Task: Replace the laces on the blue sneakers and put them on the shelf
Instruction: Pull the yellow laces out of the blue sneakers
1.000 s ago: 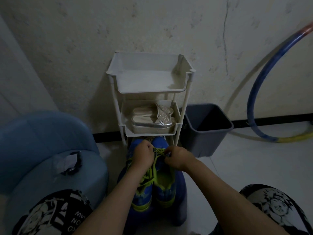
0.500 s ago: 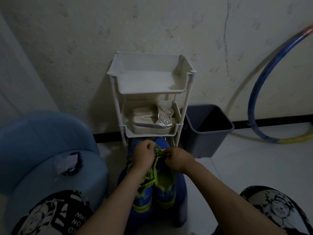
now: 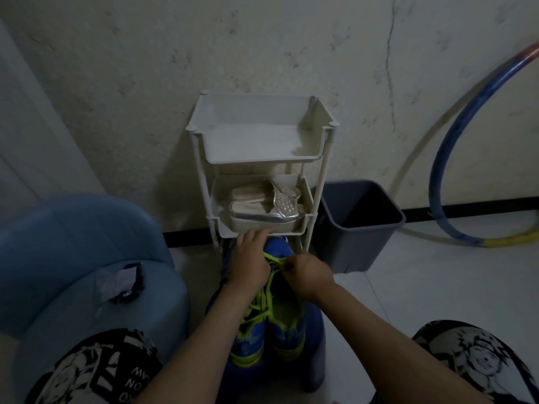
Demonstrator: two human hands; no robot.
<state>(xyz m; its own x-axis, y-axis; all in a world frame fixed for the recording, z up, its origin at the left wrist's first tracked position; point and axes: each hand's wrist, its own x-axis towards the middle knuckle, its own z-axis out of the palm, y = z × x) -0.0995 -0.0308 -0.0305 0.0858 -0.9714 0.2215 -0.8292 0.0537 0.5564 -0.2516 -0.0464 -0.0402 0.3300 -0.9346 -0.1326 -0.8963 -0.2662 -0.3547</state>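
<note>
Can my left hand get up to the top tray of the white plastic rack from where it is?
Probably yes: the left hand lies on the blue sneakers right before the white plastic rack, and the top tray above has nothing blocking it.

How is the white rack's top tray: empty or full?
Empty. The top tray shows only bare floor; the silver shoes sit one tray lower.

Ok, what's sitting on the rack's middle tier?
A pair of silver sandals, one with a studded strap, fills the middle tier. Its rear is partly covered by the top tier.
</note>
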